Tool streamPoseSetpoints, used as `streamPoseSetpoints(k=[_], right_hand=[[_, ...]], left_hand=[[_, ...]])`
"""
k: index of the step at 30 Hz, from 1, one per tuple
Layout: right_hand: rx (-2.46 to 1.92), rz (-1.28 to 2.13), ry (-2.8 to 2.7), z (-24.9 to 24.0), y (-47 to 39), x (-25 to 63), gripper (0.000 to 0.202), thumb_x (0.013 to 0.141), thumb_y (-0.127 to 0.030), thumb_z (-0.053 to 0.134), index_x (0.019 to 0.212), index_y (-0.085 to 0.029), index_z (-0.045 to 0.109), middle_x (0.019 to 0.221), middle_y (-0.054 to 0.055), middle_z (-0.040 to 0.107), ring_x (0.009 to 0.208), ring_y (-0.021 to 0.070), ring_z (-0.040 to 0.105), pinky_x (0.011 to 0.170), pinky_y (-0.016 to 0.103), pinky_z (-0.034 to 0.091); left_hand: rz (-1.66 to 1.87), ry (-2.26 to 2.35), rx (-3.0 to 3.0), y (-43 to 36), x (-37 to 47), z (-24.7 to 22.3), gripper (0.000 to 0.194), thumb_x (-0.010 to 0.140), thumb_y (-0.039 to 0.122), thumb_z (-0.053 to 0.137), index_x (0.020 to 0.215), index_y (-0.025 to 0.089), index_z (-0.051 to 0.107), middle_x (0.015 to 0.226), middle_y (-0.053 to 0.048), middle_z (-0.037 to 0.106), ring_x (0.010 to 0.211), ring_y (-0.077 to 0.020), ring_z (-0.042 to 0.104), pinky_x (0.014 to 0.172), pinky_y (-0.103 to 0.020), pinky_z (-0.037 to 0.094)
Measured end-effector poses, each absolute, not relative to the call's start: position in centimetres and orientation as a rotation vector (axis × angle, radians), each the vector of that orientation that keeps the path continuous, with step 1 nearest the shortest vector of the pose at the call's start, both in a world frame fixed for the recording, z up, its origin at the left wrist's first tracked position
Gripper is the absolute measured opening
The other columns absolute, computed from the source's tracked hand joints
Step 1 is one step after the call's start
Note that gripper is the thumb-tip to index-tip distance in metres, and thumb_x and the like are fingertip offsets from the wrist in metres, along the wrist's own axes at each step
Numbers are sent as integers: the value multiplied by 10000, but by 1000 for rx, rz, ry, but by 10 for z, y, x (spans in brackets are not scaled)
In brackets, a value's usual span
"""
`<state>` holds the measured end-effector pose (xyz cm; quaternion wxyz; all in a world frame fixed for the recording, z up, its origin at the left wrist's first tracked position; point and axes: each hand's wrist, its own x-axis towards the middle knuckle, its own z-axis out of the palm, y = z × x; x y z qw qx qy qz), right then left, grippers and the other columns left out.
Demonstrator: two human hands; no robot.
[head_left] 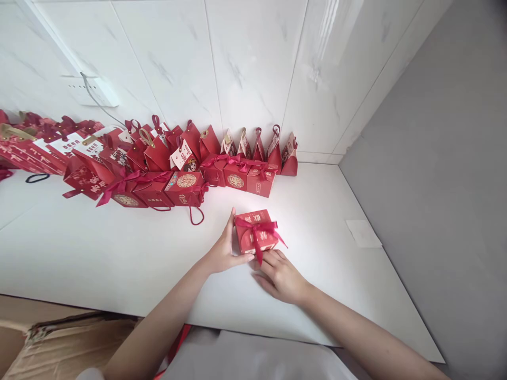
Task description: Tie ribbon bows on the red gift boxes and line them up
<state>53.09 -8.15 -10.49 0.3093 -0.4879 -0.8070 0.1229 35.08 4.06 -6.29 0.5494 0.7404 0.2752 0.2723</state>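
Note:
A small red gift box with gold print and a red ribbon bow is between my hands, over the white table. My left hand holds its left side, the fingers along the edge and the thumb at the near left corner. At the box's near side is my right hand, its fingers curled beside a hanging ribbon tail. The tips of some right fingers are hidden under the box, and I cannot tell whether they grip anything.
Rows of red gift boxes and handled bags stand along the tiled wall on the white table. A white paper lies at the right edge. A brown carton sits below left.

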Motion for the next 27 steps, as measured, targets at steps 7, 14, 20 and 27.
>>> streamPoseSetpoints(k=[7,14,20,27], right_hand=[[-1245,164,-1856,-105,-71,545,305,862,-110,555,1144,-214,505,1255,142,550,1174,280,538,952,489,474],[-1244,384,-1323,-78,-2,535,608,924,-284,564,1451,-278,262,1621,122,104,1477,332,203,1138,592,302],[-1128,799,-1056,-86,43,513,647,966,-459,498,1518,-273,217,1497,98,422,1353,265,440,1101,485,412],[-1084,867,-1037,-102,43,501,657,966,-514,458,1525,-280,202,1591,70,268,1412,250,368,1113,434,406]], left_hand=[[853,739,1492,76,366,-75,801,550,210,879,1272,194,534,1274,-142,611,1194,-346,576,1026,-502,448],[1056,673,1090,127,382,-80,601,735,559,700,1191,181,600,1140,-107,706,1071,-315,657,900,-405,529],[999,669,1012,131,394,-94,615,839,632,544,1203,143,621,1134,-130,718,1043,-307,675,886,-402,531],[1006,665,927,128,375,-92,625,845,641,525,1215,149,632,1089,-106,736,1067,-301,664,906,-391,526]])
